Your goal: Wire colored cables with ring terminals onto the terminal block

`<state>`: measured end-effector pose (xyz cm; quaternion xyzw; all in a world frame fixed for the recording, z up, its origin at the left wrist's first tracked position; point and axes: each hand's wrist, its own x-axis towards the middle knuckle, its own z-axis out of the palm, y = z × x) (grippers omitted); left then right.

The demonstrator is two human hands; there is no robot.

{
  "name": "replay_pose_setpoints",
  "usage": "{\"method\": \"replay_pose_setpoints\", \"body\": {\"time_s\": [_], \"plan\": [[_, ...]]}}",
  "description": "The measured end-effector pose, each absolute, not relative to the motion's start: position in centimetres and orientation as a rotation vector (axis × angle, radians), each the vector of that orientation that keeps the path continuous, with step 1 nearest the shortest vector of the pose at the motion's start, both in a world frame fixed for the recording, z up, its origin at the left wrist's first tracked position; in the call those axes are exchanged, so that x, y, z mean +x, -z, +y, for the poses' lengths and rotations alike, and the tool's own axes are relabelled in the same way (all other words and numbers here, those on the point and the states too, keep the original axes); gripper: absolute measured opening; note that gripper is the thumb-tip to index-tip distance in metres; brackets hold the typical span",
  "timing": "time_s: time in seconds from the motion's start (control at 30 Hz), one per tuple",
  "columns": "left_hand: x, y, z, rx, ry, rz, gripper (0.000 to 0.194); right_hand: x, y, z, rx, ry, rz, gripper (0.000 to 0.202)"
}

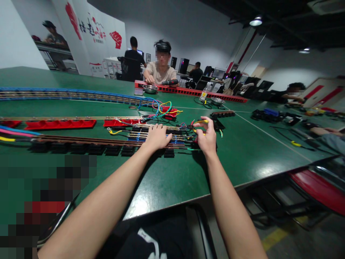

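My left hand (158,136) lies flat, fingers stretched, across a bundle of long copper-coloured bars set in blue and black holders (138,136). My right hand (207,138) is at the right end of these bars, wrapped round the yellow handles of a pair of pliers (201,122). The jaws of the pliers point left, toward thin wires at the bar ends; what lies between them is too small to tell. A yellow cable with a ring lug (115,132) sticks out left of my left hand. Green wire ends (221,133) show beside my right hand.
Red holders (60,124) and a blue-edged bar strip (67,94) run along the left. Coloured cables (161,108) loop behind my hands. Across the green table (242,144) sits a person near a metal bowl (150,88), a power drill (169,82) and a long red strip (221,96).
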<state>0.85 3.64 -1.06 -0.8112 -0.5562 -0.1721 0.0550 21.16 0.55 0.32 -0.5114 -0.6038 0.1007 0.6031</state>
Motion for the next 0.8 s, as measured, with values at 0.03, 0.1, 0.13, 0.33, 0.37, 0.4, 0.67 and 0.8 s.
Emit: {"method": "replay_pose_setpoints", "body": {"time_s": [0.03,0.1,0.13,0.33,0.37,0.4,0.67,0.8], "plan": [[0.85,1.06,3.66,-2.462,0.523,-1.690,0.042,21.29,-0.27,0.70,-1.167,-0.291,-1.383,0.047],[0.85,1.05,3.69,-2.463,0.522,-1.692,0.042,21.57,-0.20,1.00,-1.137,-0.394,-1.327,0.046],[0.85,1.03,3.69,-2.465,0.522,-1.694,0.042,21.71,-0.17,1.13,-1.127,-0.430,-1.300,0.045],[0.85,0.84,3.52,-2.471,0.519,-1.703,0.041,21.91,0.11,1.24,-1.165,-0.349,-1.397,0.044],[0.85,0.83,3.50,-2.470,0.521,-1.704,0.041,21.82,0.13,1.17,-1.174,-0.313,-1.438,0.043],[0.85,0.82,3.48,-2.467,0.525,-1.703,0.041,21.72,0.11,1.07,-1.182,-0.282,-1.475,0.042],[0.80,0.86,3.59,-2.463,0.528,-1.690,0.042,21.42,-0.17,0.54,-1.214,-0.204,-1.587,0.035],[0.82,0.82,3.58,-2.458,0.506,-1.708,0.042,21.81,0.34,1.24,-1.178,-0.263,-1.519,0.043]]}}
